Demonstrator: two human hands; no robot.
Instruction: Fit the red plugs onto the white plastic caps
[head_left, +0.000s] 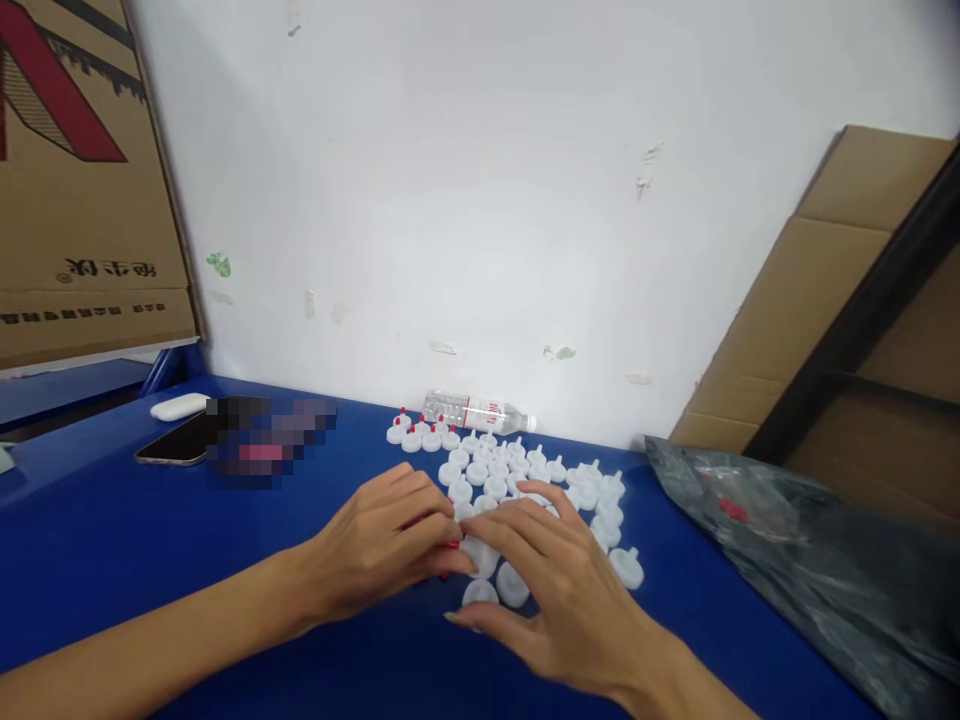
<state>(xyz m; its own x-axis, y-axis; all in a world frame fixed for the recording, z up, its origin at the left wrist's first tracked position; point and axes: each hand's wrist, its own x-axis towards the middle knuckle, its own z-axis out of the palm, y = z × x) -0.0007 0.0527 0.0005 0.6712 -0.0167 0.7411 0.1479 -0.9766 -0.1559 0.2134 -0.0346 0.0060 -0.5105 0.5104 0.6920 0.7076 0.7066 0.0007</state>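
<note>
Several small white plastic caps (501, 478) lie spread on the blue table (112, 530); a few at the far left of the group carry red tips (403, 412). My left hand (379, 545) has its fingers curled and pinched on small red pieces (450, 546). My right hand (559, 585) hovers with its fingers spread over the nearest white caps (480, 592), fingertips touching one beside the left hand's fingertips.
A clear water bottle (480, 412) lies against the white wall. A phone (171, 445) and a white case (178, 405) sit at the left. A dark plastic bag (810, 560) lies at the right. Cardboard leans at both sides.
</note>
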